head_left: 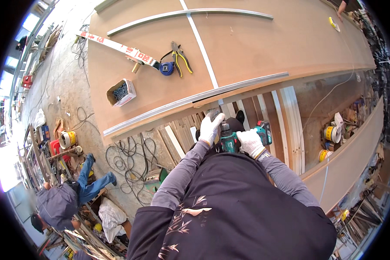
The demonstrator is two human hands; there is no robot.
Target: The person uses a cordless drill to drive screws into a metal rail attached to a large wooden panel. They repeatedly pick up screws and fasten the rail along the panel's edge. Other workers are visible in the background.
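Observation:
My right hand (250, 143), in a white glove, is wrapped round the grip of a green and black cordless drill (229, 141). Its battery (264, 131) sticks out to the right of that hand. My left hand (210, 129), also gloved, is at the near edge of a large brown board (264, 52), left of the drill's front end. Its fingers are drawn together there; whatever they pinch is too small to make out. A long metal strip (160, 110) lies along the board's near edge, just beyond my left hand.
On the board lie pliers (180, 58), a blue tape measure (167, 68), a box of screws (121, 92) and a second metal strip (190, 16). Tangled cables (132, 167) cover the floor at left. A co-worker (63, 201) is at lower left; another person's hand (340, 15) is far right.

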